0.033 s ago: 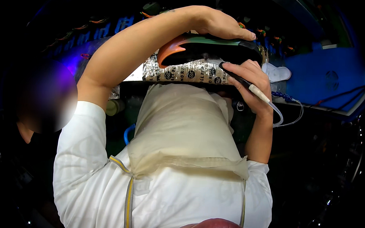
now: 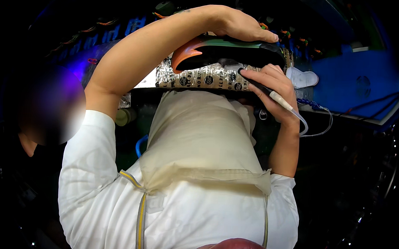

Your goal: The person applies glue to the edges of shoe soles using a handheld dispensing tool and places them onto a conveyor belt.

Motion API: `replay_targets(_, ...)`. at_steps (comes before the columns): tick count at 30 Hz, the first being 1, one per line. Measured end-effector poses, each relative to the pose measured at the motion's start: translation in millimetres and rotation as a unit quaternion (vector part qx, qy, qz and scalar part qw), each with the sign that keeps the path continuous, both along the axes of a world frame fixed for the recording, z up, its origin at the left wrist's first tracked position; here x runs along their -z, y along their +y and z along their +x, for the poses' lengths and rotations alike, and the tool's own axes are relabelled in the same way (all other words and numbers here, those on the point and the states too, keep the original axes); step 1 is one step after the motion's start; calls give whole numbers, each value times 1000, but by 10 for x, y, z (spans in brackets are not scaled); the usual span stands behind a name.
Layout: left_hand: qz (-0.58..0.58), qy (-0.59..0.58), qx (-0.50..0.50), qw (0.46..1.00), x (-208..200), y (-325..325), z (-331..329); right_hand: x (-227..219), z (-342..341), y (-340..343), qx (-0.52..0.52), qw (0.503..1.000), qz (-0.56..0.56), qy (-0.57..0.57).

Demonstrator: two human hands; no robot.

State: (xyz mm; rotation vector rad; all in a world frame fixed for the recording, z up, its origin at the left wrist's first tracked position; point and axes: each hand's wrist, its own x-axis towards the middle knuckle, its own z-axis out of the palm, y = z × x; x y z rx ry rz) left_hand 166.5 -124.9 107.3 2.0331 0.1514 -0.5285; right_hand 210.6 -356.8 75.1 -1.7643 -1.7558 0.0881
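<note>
A curved shoe sole (image 2: 237, 53), orange at one end, green along its far rim and black inside, is tilted toward me at the front of the bench. My left hand (image 2: 246, 29) reaches over its far edge and grips it there, most of the fingers hidden behind. My right hand (image 2: 273, 89) is closed like a pen grip round a slim black brush (image 2: 263, 88) with a pale rear end. Its whitish tip (image 2: 232, 66) is at the sole's near edge; whether it touches is unclear. A thin clear tube (image 2: 305, 127) trails from the brush.
Crinkled printed tape (image 2: 199, 78) covers the bench edge under the sole. A white rounded piece (image 2: 302, 78) lies right of my right hand, beside a blue panel (image 2: 350, 77). Blue holders (image 2: 108, 37) line the back. A blurred round shape (image 2: 46, 106) is at left.
The brush and my right hand have shifted very slightly, with the brush tip a little to the left. My left hand keeps its place on the sole.
</note>
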Motion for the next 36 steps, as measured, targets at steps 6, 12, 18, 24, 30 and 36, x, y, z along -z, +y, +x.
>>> replay_targets(6, 173, -77, 5, 982, 30, -28, 51, -141, -135, 69, -157, 986, 7, 57)
replay_targets(12, 179, -83, 49, 979, 2, -182, 165, -149, -363, 492, -282, 953, 62, 90)
replay_targets(18, 183, -74, 71, 978, -15, -188, 145, -22, -330, 648, -258, 959, 33, 113)
replay_targets(24, 129, -99, 27, 986, -36, -49, 110, 90, -182, 509, -225, 951, -6, 211)
replay_targets(30, -40, -94, -113, 988, 263, 339, -26, 180, 15, 187, -186, 951, 24, 246)
replay_targets(36, -529, -224, -352, 739, 1191, 907, -793, 702, 306, -234, 55, 924, 214, 311)
